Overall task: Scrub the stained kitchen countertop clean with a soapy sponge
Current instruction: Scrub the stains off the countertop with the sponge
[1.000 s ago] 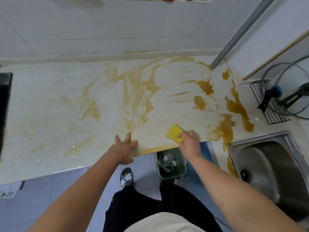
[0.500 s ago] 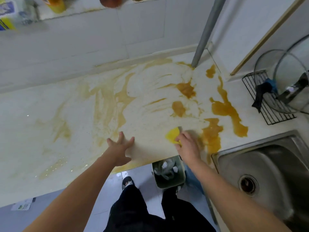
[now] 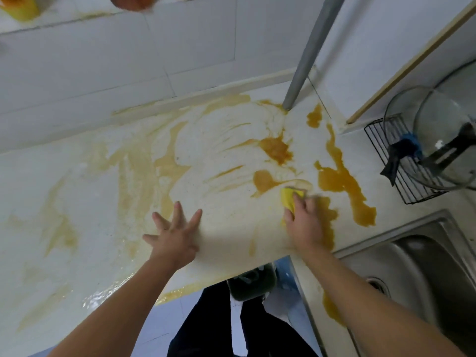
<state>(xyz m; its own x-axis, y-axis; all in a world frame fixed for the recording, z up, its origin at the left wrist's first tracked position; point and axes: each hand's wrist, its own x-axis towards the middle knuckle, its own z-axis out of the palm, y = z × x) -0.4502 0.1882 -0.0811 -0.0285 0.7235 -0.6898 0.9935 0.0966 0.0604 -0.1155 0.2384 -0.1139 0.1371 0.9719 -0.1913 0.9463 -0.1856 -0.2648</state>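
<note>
Left hand (image 3: 175, 238): fingers straight and spread, palm pressed flat on the table (image 3: 77, 176), holding nothing.

Right hand (image 3: 305, 222): fingers curled over the near part of the yellow sponge (image 3: 289, 199), which it holds down against the table. The far edge of the sponge is blurred, so thumb placement is uncertain; it appears to lie on the sponge's left side.

Sponge position: on the table surface, under and just beyond the right fingertips, well to the right of the left hand.

Surface condition:
- A brown blot (image 3: 262, 180) sits just beyond the sponge, its trailing streak touching the sponge's far edge.
- A larger brown pool (image 3: 340, 181) lies to the right of the right hand and runs both away from it and back toward the near table edge.
- Pale yellow smears (image 3: 136, 176) cover the table beyond and to the left of the left hand.

Surroundings:
- A steel sink (image 3: 425, 266) is set into the table to the right of the right forearm.
- A black wire rack (image 3: 381, 150) holding glass lids (image 3: 443, 140) stands beyond the sink.
- A grey pole (image 3: 309, 47) meets the table well beyond the right hand.
- A bin (image 3: 253, 282) stands on the floor between the two forearms.
</note>
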